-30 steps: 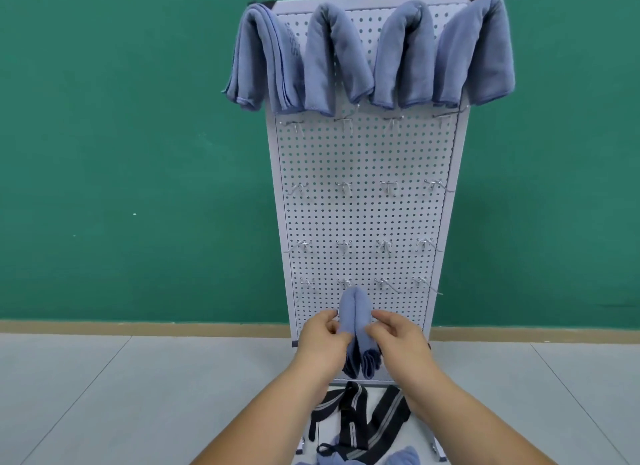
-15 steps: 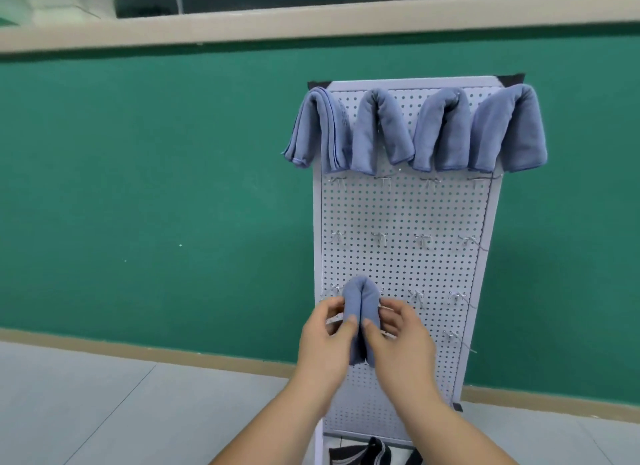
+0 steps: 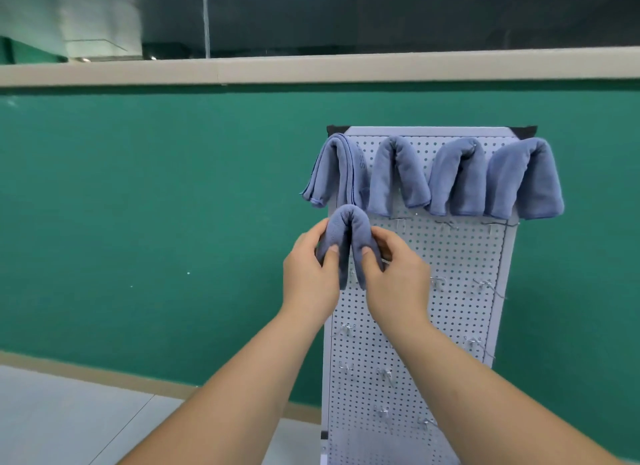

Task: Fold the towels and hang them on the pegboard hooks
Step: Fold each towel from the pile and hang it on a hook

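The white pegboard (image 3: 460, 257) has four blue towels (image 3: 398, 174) hanging along its top row. You look to be hanging the next one. The folded towel (image 3: 348, 222) is at the board's left side, just under that row. Your left hand (image 3: 308, 277) and right hand (image 3: 398, 277) each pinch one side, fingers curled. Next, drop its fold over a bare hook (image 3: 400, 222).
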`<control>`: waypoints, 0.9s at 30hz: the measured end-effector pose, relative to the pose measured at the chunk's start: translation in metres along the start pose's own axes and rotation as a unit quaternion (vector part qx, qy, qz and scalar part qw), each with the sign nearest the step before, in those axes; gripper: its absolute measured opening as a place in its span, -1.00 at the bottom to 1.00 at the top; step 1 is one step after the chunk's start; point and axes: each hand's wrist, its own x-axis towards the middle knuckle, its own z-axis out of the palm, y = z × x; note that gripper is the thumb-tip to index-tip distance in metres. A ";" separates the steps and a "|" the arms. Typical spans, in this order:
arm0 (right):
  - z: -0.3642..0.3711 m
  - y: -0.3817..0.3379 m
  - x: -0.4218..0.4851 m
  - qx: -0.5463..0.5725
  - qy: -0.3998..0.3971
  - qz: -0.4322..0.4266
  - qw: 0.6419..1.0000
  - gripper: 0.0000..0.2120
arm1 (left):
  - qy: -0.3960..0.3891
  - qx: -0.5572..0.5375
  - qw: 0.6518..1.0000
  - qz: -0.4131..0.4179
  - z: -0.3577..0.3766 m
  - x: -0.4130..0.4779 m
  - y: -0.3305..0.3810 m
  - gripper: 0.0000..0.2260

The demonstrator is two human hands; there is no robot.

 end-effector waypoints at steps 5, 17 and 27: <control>0.013 -0.005 0.030 -0.043 0.009 -0.007 0.999 -0.71 | -0.007 0.052 0.999 0.005 0.001 0.036 -0.004 -0.63; 0.039 0.032 0.031 -0.087 -0.018 -0.030 0.996 -0.73 | -0.013 0.110 0.993 0.043 0.011 0.035 -0.033 -0.64; 0.031 0.027 0.070 -0.184 0.031 -0.059 0.981 -0.72 | 0.059 0.259 0.959 0.099 0.006 0.079 -0.027 -0.71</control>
